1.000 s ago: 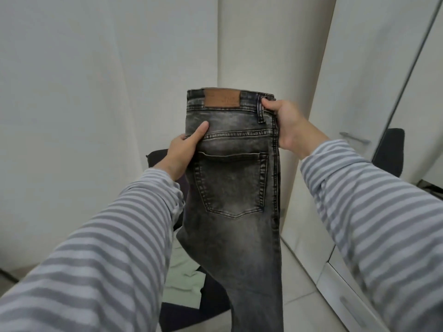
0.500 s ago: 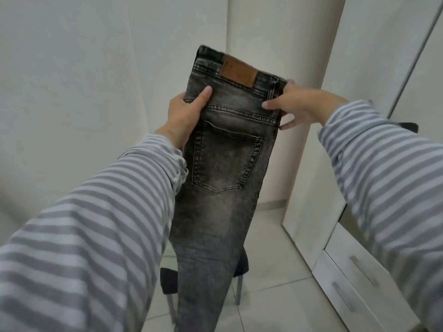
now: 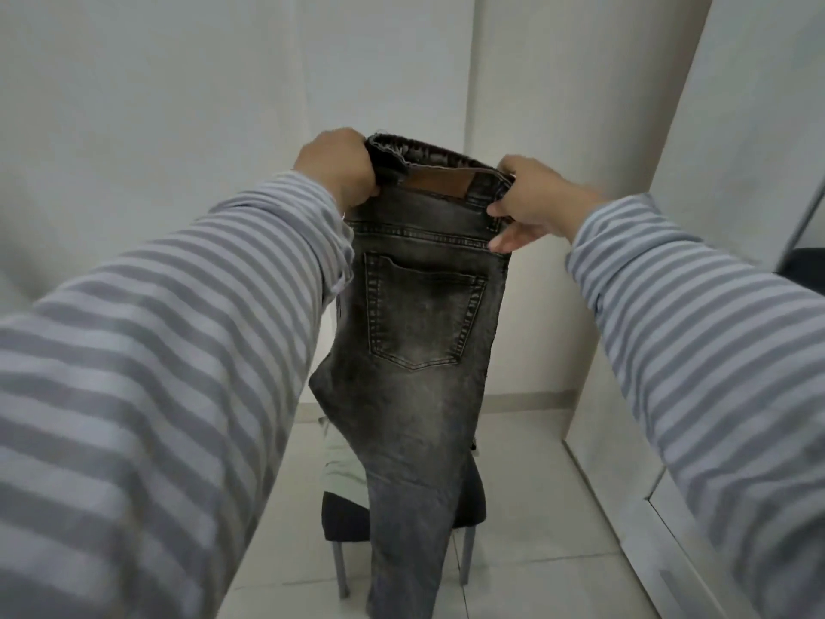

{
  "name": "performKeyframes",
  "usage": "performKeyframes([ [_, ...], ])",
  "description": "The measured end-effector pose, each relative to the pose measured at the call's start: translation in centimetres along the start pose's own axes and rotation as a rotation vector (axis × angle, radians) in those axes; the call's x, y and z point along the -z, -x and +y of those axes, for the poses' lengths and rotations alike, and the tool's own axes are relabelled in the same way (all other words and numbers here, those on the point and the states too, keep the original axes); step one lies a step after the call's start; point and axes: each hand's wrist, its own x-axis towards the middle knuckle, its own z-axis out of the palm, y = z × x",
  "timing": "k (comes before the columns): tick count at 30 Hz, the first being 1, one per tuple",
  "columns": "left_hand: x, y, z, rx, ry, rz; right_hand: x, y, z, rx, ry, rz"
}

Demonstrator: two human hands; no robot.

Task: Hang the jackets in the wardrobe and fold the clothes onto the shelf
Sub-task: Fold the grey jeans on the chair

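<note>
Hanging lengthwise, waistband up, jeans (image 3: 419,350) gripped by both hands.

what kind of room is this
Probably a bedroom or dressing corner at home: tall white wardrobe doors, a pale tiled floor, and a dark padded chair with metal legs holding a pale green garment.

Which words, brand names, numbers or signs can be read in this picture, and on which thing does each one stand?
No text can be read anywhere in the picture.
Brown leather patch on the waistband of the grey jeans: the likely place for a brand, but too blurred to show any letters.
Striped sleeves, chair, pale clothes on it, wardrobe door, wall: no lettering visible.
</note>
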Motion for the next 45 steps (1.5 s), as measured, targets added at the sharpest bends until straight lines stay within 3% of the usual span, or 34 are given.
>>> performKeyframes([
  [3,-2.4,-0.6,-1.5,0.292,0.494,-0.178,-2.0,-2.0,0.8,-0.109,-0.258,-0.056],
  [4,-3.3,-1.2,-2.4,0.307,0.609,-0.234,-2.6,-2.8,0.9,-0.117,-0.276,-0.060],
  [7,-5.6,-3.8,-3.8,0.240,0.660,-0.289,-4.1,-5.6,1.5,-0.127,-0.231,-0.142],
  [10,-7.3,-7.6,-4.3,0.349,0.762,-0.236,-4.9,-9.4,1.0,-0.091,-0.183,-0.111],
  [13,-8.1,-12.8,-5.0,0.217,0.749,-0.111,-5.5,-14.1,-0.5,-0.021,-0.217,-0.011],
  [20,-9.8,-23.8,-5.8,-0.047,0.959,0.144,-7.2,-25.5,-2.0,0.222,-0.307,0.324],
  [27,-16.0,-28.4,-9.9,-0.090,0.964,0.101,-10.8,-31.9,1.9,0.162,-0.322,0.419],
  [35,-24.4,-24.4,-16.1,0.104,0.913,-0.097,-17.1,-30.1,10.5,-0.031,-0.319,0.323],
  [45,-29.4,-8.1,-19.7,0.286,0.875,-0.229,-22.1,-18.2,21.1,-0.161,-0.317,0.143],
])
